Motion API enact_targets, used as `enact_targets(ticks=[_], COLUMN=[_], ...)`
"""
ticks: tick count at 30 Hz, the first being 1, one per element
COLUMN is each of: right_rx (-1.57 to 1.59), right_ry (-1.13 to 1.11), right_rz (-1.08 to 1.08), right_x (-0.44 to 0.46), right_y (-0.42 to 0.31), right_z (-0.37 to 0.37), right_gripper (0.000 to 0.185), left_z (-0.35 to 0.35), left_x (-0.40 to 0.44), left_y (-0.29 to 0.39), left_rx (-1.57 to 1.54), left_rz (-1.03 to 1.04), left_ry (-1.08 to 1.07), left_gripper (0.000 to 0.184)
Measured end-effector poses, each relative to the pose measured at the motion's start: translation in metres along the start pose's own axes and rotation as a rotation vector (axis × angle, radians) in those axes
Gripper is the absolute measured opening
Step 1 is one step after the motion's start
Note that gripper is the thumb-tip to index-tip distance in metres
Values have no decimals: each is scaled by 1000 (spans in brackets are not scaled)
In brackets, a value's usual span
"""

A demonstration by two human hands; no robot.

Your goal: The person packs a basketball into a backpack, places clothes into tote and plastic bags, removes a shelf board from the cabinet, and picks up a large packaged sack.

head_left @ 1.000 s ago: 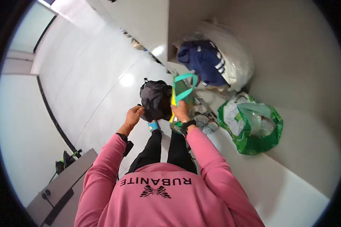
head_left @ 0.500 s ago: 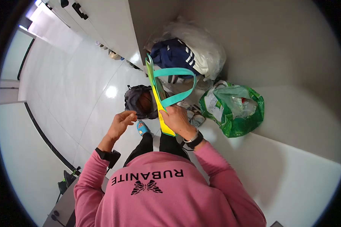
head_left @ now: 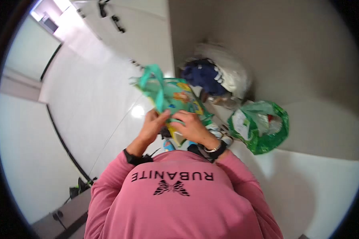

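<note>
Both hands were on the printed bag, a green one with yellow parts, held up in front of the body above the floor. Left hand: fingers closed in at the near edge, thumb lying toward the front face, so a light pinch by the look of it. Right hand: fingers curled in over the same near part, grip drawn in on it, just beside the left (fingertips blurred, exact contact hard to tell). Neither hand stood spread wide. The teal handle flopped loose across the left part of the bag, neither hand through it.

Progress, judged from this view: pick-up done, two-handed hold done; setting down and letting go not done. Mouth of the bag not clearly visible, so whether it was opened or held anything, can't tell.

Around it: green carrier bag off to the right, apart from the hands, with pale stuff and a bit of red inside; navy garment with white marks, beside clear plastic wrapping, both beyond the printed bag; light shoes just right of the legs; blue slipper below the left hand. Nothing but the printed bag was in hand.
</note>
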State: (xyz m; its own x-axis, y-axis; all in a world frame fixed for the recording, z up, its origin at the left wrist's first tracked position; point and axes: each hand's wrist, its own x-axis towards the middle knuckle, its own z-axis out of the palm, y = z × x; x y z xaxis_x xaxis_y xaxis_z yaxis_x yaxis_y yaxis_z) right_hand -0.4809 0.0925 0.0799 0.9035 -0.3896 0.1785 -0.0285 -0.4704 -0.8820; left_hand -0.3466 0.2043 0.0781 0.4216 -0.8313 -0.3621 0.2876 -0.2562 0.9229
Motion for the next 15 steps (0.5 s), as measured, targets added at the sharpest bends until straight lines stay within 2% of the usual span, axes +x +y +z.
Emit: enact_targets(ticks=[1,3,5,7,9,11,12,13,15], right_rx=[-79,72,98,116,30,-124,-98,-72,-148], right_ry=[30,158,101,148,138,401,427,450,498], right_rz=[46,32,132,-39,-90,-31,115,263,289], right_x=[-2,4,4,10,13,13,13,11,2], right_y=[-4,-11,-24,-26,-27,-18,-21,-27,-32], right_z=[3,4,-5,-3,-5,-20,-36,-52,-63], right_gripper=[17,13,11,9,9,9,9,10,11], left_z=[0,-2,-6,-10,-23,-53,-63,-79,-91], left_x=[2,-4,-7,-10,-16,-18,-18,-24,-33], left_y=[-6,-4,0,5,6,0,-2,8,9], left_rx=[-31,13,-62,-73,96,172,94,33,12], left_rz=[52,107,163,177,164,149,241,97,115], left_ry=[14,-6,-23,-55,-12,86,196,212,340], left_gripper=[34,34,35,31,28,27,25,26,27])
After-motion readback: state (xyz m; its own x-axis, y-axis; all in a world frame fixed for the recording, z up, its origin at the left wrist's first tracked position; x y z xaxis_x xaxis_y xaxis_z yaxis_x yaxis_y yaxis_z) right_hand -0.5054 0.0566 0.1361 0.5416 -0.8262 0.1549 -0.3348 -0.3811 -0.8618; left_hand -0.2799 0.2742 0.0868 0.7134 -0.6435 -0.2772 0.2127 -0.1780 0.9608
